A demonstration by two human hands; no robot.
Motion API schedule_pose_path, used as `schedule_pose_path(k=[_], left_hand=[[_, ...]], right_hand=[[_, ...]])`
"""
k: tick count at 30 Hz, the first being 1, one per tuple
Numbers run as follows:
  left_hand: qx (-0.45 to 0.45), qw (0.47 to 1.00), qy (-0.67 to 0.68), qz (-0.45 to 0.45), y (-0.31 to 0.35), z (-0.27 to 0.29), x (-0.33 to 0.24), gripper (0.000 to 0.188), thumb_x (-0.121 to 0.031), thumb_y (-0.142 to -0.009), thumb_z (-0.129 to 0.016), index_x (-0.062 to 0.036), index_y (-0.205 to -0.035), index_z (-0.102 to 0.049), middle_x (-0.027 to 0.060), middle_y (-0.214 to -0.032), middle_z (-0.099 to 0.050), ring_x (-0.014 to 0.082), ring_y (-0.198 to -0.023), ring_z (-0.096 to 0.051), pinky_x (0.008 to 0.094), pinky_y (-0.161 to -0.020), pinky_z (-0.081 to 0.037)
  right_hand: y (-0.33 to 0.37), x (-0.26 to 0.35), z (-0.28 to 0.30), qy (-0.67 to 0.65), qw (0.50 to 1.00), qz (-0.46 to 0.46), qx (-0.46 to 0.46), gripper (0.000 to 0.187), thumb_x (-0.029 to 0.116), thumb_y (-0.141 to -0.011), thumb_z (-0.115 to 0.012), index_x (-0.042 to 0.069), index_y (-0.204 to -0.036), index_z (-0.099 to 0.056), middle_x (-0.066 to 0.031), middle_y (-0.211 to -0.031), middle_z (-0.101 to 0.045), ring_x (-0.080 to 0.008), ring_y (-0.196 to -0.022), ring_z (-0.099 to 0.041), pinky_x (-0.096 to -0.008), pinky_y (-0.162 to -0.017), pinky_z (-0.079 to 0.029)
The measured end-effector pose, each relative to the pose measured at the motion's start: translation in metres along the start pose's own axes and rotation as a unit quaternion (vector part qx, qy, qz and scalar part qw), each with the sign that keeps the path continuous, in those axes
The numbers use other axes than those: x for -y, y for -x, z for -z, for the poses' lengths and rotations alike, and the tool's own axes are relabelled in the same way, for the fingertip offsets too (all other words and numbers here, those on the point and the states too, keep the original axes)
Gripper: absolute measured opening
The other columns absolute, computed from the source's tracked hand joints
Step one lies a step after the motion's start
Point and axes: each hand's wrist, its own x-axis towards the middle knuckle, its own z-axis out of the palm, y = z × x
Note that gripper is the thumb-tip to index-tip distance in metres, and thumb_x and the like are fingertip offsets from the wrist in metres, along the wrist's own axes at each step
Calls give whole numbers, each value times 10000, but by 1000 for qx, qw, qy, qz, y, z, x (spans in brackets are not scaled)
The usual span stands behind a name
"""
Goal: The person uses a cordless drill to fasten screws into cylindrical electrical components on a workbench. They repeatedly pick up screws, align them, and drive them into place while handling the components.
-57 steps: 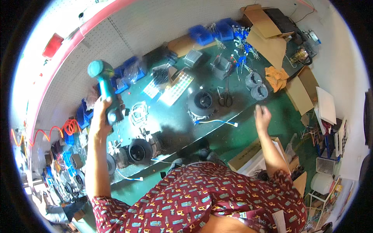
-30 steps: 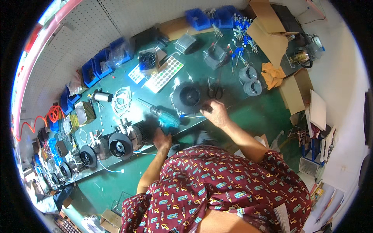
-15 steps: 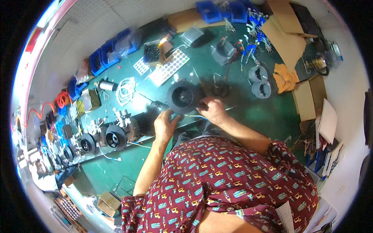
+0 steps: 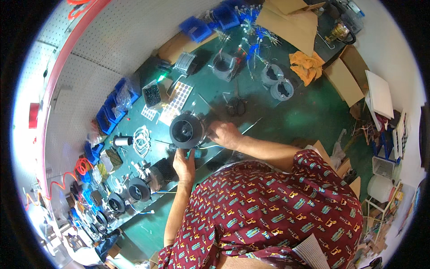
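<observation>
A black round blower fan (image 4: 182,132) stands on the green bench in front of me, its open mouth and inner hub turned toward me. My left hand (image 4: 184,166) is closed at its lower rim, thumb and fingertips pressed to it. Close by the fan's right side, my right hand (image 4: 226,135) has its fingers curled together; they are slightly blurred, and what lies between them is hidden. A thin yellow and blue wire (image 4: 209,146) runs out below the fan. Behind the left fingertips lies a screwdriver with a teal handle (image 4: 196,153), partly covered.
More black blower fans (image 4: 139,189) line the bench edge to the left. Beyond are coiled white tubing (image 4: 142,141), a sticker sheet (image 4: 178,101), a box of small black parts (image 4: 152,93) and scissors (image 4: 236,106). Grey rings (image 4: 282,89) and an orange cloth (image 4: 306,67) lie right.
My view has swung, so the bench appears shifted left. The right hand has changed its hold at the fan's right side; the left hand stays at the lower rim.
</observation>
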Motion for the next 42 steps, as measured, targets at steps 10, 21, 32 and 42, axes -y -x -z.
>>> schedule_pose_path(k=[10,21,32,42], left_hand=[[-8,1000,-26,8,1,-2,-3,235,-104,-851,-740,-14,-1052,-657,181,-949,-723,314,-834,-719,366,-719,-536],[55,966,251,33,-48,33,2,253,120,-903,-523,50,-1119,-633,63,-985,-688,126,-943,-613,279,-859,-491],[147,981,124,42,-85,38,8,329,47,-822,-646,5,-1147,-687,99,-1026,-733,170,-933,-681,315,-834,-547],[134,984,112,38,-81,29,27,382,-4,-740,-732,-13,-1111,-642,156,-1012,-687,326,-965,-681,383,-859,-533]], right_hand=[[3,-1,1,-82,996,-8,-13,246,163,-803,-700,42,-982,-581,-165,-956,-646,-383,-900,-646,-468,-762,-539],[-80,-41,22,-355,931,-59,61,209,120,-884,-689,2,-1056,-693,-185,-926,-716,-269,-803,-690,-385,-700,-510],[-116,-66,8,-363,912,83,175,278,169,-908,-682,-9,-1121,-676,-194,-1049,-696,-326,-984,-672,-395,-886,-513],[-115,-55,9,-347,921,84,155,169,112,-920,-647,15,-1057,-661,-151,-997,-651,-289,-946,-643,-386,-859,-498]])
